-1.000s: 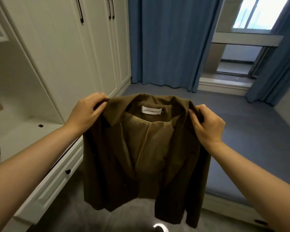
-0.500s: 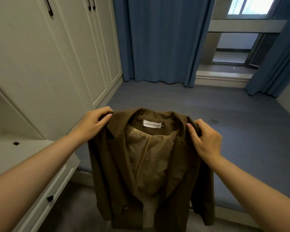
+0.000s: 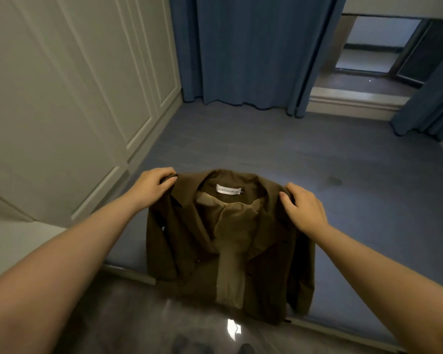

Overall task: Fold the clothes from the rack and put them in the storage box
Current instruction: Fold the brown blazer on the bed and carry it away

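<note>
A brown jacket (image 3: 179, 241) with a tan lining and a white neck label hangs open-fronted before me, over the near edge of a blue-grey platform (image 3: 317, 180). My left hand (image 3: 152, 187) grips its left shoulder. My right hand (image 3: 303, 208) grips its right shoulder. The hem reaches down past the platform's edge toward the glossy floor. No rack or storage box is in view.
White wardrobe doors (image 3: 62, 98) run along the left, with a white ledge (image 3: 16, 241) at lower left. Blue curtains (image 3: 241, 52) hang at the back beside a window recess (image 3: 368, 60). Glossy grey floor (image 3: 138, 315) lies below the platform's edge.
Both hands have lowered the jacket and carried it forward over the platform edge. My view has tilted down and toward the platform.
</note>
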The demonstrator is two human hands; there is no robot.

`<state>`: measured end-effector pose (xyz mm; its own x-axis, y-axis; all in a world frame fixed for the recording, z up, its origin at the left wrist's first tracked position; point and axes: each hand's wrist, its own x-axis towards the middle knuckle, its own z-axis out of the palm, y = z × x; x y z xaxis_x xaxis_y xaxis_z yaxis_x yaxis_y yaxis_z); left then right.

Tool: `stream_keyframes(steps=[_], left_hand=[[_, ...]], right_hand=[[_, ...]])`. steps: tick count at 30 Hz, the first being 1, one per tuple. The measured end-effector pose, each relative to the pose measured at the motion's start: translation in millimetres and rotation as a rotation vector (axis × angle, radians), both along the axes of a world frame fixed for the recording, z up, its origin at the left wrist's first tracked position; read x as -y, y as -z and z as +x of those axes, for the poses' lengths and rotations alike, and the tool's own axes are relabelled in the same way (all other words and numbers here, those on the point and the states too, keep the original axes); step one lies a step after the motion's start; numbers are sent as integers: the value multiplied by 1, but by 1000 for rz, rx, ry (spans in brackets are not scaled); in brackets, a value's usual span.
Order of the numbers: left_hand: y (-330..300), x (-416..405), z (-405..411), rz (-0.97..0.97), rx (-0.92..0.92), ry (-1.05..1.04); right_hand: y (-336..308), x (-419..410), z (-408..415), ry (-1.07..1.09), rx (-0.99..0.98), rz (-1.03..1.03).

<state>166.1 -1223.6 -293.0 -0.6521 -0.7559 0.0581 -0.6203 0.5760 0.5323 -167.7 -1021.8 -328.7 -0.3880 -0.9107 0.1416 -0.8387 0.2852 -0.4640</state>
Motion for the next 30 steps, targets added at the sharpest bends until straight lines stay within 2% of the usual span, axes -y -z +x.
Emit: stream_keyframes(steps=[7,11,18,21,22,23,25,26,28,30], left_hand=[[22,80,-34,28,48,59],[49,146,-59,124,86,94],[126,226,-111,159,91,37],[176,249,-137,137,163,-60],[203,262,-150,86,191,-123],[204,259,-152,8,214,-165],[221,259,-161,-116,261,-185],[250,267,-176,-151,282,-187],[288,278,-191,-127,318,-197],[318,287,-202,-11,275,-222]], right_hand=[[10,61,-21,39,-54,162],[33,112,-31,147,27,264],[84,192,-62,301,36,422],[125,222,-79,357,1,491],[153,239,-91,377,-43,509],[152,241,-91,388,-97,519],[170,253,-95,413,-190,531],[202,270,-106,447,-209,536],[238,288,-116,530,-158,569],[267,301,-121,573,-82,593]])
